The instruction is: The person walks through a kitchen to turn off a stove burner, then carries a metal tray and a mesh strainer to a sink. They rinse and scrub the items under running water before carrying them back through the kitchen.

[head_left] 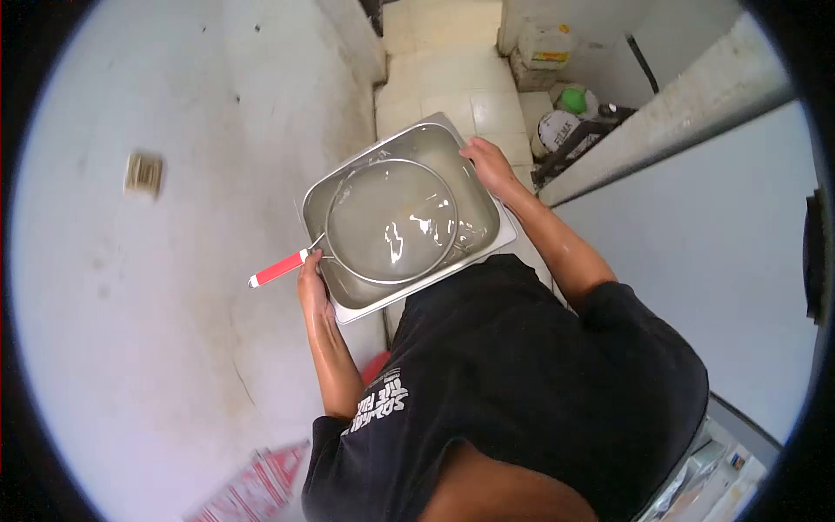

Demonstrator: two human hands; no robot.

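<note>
A rectangular stainless steel pan is held level in front of my body. Across it lies a round strainer, its thin metal ring inside the rim and its red handle jutting out past the left corner. Bright wavy reflections inside look like clear liquid, though the depth cannot be made out. My left hand is closed around the pan's left edge, right by the base of the strainer handle. On the far right side, my right hand grips the pan's rim, with the fingers partly hidden.
A white wall with a switch runs close on the left. Tiled floor leads ahead through a narrow passage. To the right stand a large pale panel, a paint bucket and a jerrycan.
</note>
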